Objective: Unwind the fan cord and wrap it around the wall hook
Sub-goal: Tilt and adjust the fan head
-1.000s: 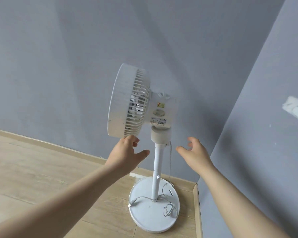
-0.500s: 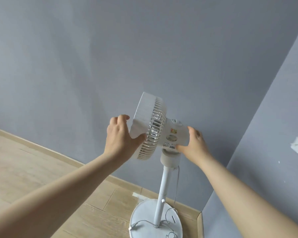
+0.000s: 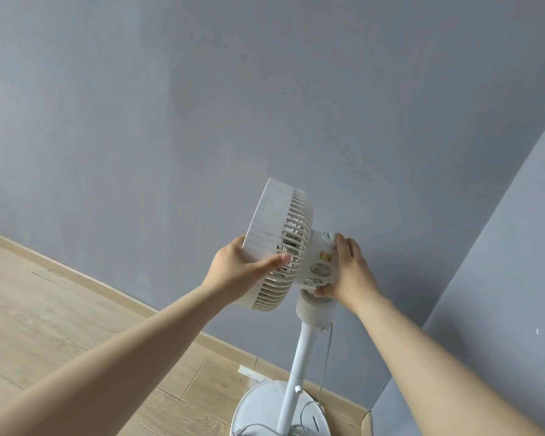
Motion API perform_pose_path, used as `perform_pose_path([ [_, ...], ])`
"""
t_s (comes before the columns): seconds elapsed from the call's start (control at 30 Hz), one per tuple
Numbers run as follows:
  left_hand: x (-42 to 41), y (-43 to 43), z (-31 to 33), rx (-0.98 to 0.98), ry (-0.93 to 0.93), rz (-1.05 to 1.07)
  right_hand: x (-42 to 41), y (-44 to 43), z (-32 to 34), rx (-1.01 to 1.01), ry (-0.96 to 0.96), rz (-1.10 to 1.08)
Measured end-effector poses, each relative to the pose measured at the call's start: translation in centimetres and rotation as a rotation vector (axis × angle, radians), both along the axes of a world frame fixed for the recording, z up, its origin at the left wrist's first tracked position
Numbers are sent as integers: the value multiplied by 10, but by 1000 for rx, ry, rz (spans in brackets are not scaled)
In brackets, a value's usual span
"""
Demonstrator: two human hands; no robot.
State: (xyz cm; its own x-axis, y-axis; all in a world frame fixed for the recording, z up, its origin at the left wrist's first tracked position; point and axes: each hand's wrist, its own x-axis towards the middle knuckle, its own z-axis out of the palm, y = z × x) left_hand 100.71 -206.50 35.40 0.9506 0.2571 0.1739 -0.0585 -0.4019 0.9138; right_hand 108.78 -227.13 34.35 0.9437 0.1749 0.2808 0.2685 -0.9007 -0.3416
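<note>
Two bare hands hold the top of a fan. The left hand point(image 3: 239, 272) grips the white round plastic fan head point(image 3: 271, 221) by its rim. Its thumb point(image 3: 274, 261) lies flat across the thin ribs at the back, and its other fingers are hidden round the front. The right hand point(image 3: 353, 275) is wrapped round the white rounded plastic motor case point(image 3: 323, 262), just across from the left hand. Its fingers curl over the top of the case and its thumb tucks in under it, beside a small printed label. A little red and yellow sticker point(image 3: 326, 255) sits on the case between the two hands.

Below the right hand is a fat white neck piece point(image 3: 312, 306), and under that a thin white pole point(image 3: 301, 366) goes down to a flat round white base point(image 3: 258, 407). The fan head is tipped a bit, with its ribbed back facing the right hand.

The thin white fan cord point(image 3: 327, 354) is well below both hands. It hangs from under the neck, runs down just beside the pole, and lies in loose loops on the base. Neither hand touches it.

Behind the hands is a plain grey-blue wall point(image 3: 202, 121). Far under the left arm is a pale wooden floor point(image 3: 60, 309) with a light skirting board point(image 3: 76, 272) along the wall.
</note>
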Motion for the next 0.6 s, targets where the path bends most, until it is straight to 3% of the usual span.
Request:
perform_pose_path([
  [0.17, 3, -3, -10, -8, -58, 22, 2, 2, -9, -4, -96, 15],
  [0.6, 5, -3, -35, -123, -58, 30, 7, 0, -10, -54, -120, 48],
])
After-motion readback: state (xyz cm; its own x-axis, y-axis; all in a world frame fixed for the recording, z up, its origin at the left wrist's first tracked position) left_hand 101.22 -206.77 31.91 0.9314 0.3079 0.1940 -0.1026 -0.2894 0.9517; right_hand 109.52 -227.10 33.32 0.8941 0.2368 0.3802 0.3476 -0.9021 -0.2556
